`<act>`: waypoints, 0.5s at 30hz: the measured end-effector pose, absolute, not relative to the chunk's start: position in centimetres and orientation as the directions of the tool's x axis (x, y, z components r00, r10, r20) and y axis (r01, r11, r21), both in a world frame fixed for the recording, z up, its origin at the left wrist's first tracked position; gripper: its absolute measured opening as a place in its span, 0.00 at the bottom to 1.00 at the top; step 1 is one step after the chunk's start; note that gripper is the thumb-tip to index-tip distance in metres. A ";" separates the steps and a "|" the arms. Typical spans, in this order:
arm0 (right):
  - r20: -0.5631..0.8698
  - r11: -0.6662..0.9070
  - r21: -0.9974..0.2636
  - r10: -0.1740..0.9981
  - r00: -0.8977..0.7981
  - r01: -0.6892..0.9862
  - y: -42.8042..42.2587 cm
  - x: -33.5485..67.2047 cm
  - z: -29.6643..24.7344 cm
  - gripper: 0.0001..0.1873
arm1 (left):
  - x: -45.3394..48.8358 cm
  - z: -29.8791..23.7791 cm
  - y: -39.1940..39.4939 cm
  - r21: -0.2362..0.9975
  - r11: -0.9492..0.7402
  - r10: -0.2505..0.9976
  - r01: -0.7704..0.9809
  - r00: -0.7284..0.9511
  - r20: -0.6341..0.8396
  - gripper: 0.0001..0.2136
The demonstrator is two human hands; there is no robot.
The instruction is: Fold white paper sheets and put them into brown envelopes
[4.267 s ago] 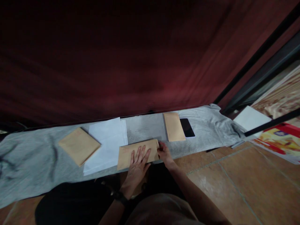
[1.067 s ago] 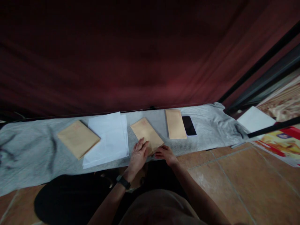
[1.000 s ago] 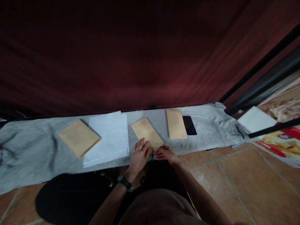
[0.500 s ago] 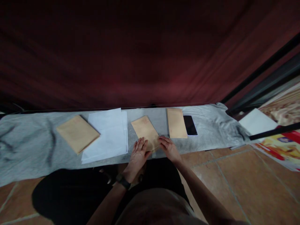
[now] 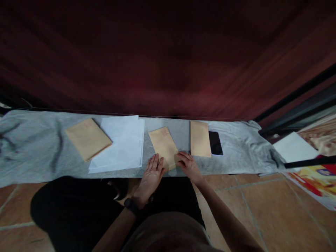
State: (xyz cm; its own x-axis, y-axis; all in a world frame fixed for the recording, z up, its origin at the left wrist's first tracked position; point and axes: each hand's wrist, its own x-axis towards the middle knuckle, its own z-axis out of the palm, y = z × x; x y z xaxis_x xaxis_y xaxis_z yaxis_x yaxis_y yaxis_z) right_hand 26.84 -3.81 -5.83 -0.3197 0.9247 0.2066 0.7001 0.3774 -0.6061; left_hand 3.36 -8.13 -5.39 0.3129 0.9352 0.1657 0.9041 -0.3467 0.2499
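Observation:
A brown paper envelope (image 5: pixel 164 143) with faint red print at its far end lies slanted on the grey cloth in front of me. My left hand (image 5: pixel 151 175) rests palm down at its near left edge, fingers stretched out and touching the paper. At the opposite edge, my right hand (image 5: pixel 189 167) has bent fingers pressed together on the envelope's near right side. A pale strip runs across the near end between both hands; I cannot make out whether it is a flap.
Left of my hands, a stack of brown envelopes (image 5: pixel 88 139) overlaps white paper sheets (image 5: pixel 122 143). On the right, more brown envelopes (image 5: pixel 200 139) lie against a dark phone (image 5: pixel 215 142). Grey cloth (image 5: pixel 241 147) covers the narrow surface, backed by a dark red curtain (image 5: pixel 157 70).
The view has tilted slightly. My left hand has slid a little toward me and left on the envelope. My right hand keeps its place at the right edge.

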 end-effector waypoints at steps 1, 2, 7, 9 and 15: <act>0.209 0.377 -0.608 0.925 -0.317 0.699 -3.8 26.8 -5.9 0.22 | 3.4 -5.4 -8.2 0.250 -0.344 0.936 0.905 0.311 0.166 0.22; 0.212 0.378 -0.607 0.925 -0.316 0.699 -3.9 26.8 -5.9 0.22 | 3.5 -5.4 -8.3 0.249 -0.340 0.938 0.907 0.305 0.166 0.22; 0.256 0.416 -0.563 0.909 -0.328 0.714 -4.6 26.6 -6.1 0.21 | 3.5 -5.0 -8.6 0.286 -0.326 0.942 0.901 0.283 0.184 0.21; 0.282 0.433 -0.540 0.901 -0.330 0.721 -5.0 26.5 -6.2 0.21 | 3.5 -4.7 -8.0 0.320 -0.330 0.940 0.888 0.279 0.197 0.21; 0.313 0.430 -0.505 0.899 -0.306 0.748 -5.5 26.1 -6.4 0.21 | 3.2 -5.0 -2.1 0.422 -0.188 0.971 0.887 0.103 0.215 0.24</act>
State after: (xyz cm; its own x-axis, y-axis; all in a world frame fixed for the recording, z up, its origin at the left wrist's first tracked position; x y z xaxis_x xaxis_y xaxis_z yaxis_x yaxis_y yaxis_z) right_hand 26.05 -5.54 -6.40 -0.3059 0.8992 0.3129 0.7484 0.4302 -0.5048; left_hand 3.23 -2.14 -4.96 0.1033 0.9711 0.2151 0.8867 -0.1879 0.4224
